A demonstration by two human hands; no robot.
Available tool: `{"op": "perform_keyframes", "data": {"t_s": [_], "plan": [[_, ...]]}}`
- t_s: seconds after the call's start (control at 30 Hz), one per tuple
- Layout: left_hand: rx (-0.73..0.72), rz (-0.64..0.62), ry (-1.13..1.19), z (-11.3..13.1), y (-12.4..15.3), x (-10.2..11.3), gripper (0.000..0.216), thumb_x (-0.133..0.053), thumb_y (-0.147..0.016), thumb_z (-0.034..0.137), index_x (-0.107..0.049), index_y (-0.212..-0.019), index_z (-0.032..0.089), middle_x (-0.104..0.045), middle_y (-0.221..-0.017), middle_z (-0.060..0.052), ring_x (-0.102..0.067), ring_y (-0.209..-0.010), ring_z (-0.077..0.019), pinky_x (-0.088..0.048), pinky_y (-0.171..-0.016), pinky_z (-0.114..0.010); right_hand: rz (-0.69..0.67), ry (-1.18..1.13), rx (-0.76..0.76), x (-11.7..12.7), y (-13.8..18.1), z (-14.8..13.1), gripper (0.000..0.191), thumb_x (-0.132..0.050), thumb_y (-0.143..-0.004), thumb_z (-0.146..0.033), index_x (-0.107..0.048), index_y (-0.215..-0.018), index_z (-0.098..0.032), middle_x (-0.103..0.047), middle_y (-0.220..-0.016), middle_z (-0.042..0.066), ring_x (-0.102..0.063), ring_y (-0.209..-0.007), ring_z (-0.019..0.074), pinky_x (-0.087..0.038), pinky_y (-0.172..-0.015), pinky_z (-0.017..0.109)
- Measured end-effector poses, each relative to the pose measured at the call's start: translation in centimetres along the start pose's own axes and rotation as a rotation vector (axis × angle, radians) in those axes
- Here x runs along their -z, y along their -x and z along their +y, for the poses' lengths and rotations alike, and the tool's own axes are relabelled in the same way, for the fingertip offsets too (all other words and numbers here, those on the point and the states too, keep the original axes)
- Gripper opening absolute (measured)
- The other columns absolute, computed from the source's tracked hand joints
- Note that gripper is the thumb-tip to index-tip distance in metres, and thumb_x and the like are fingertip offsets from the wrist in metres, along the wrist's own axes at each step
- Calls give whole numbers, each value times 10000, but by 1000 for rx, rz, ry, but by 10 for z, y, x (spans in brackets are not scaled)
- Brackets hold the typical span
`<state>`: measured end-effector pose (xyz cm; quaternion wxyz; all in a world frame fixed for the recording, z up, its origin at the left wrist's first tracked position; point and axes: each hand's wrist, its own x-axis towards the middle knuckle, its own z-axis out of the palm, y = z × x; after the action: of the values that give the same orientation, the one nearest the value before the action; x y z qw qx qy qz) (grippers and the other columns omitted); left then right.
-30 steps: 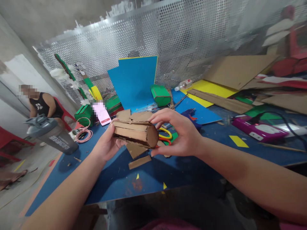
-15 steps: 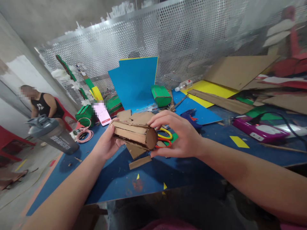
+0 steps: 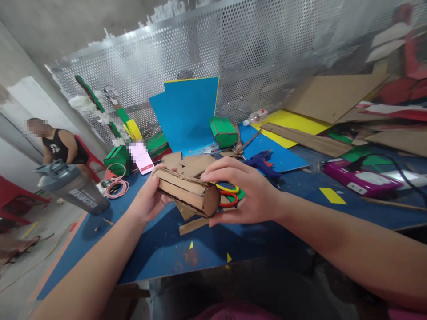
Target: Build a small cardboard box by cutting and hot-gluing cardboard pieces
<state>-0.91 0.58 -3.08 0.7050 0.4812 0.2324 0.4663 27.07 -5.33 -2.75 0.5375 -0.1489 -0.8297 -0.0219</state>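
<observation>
Between my hands is a many-sided cardboard tube (image 3: 183, 192), held up over the table and lying sideways, its flat end facing right. My left hand (image 3: 151, 195) grips its left end, thumb on top and fingers behind. My right hand (image 3: 248, 189) is curved round the right end, thumb below and fingertips on the upper edge. Behind the tube, scissors (image 3: 230, 200) show their yellow and red handles; their blades are hidden. Cardboard scraps (image 3: 195, 226) lie under and behind the tube.
A shaker bottle (image 3: 73, 184) and a phone (image 3: 142, 158) stand at left. Behind are a blue board (image 3: 193, 115) and a green box (image 3: 223, 132). At right lie a blue glue gun (image 3: 263, 164), a purple power strip (image 3: 358, 178) and cardboard strips (image 3: 307, 140). A person (image 3: 62, 144) sits far left.
The tube's right end has tipped slightly down and turned a little in my hands. My right hand has shifted slightly with it, and more of the glue gun shows.
</observation>
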Motion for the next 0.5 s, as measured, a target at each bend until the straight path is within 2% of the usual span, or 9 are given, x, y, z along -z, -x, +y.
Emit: {"op": "perform_keyframes", "data": {"t_s": [0.23, 0.5], "plan": [[33, -33, -19, 2, 1, -2, 534, -1026, -765, 494, -736, -1169, 300, -864, -1176, 9, -864, -981, -207, -746, -739, -303, -29, -33, 5, 1, 1, 1, 677, -982, -831, -512, -657, -1369, -259, -763, -1256, 120, -761, -1174, 268, -643, -1037, 406], [48, -44, -13, -1, 1, 3, 538, -1007, -799, 480, -714, -1210, 296, -849, -1227, -31, -860, -1038, -239, -739, -801, -321, -35, -14, 26, 3, 0, 0, 642, -977, -834, -510, -664, -1340, -269, -772, -1218, 116, -778, -1103, 264, -664, -965, 406]]}}
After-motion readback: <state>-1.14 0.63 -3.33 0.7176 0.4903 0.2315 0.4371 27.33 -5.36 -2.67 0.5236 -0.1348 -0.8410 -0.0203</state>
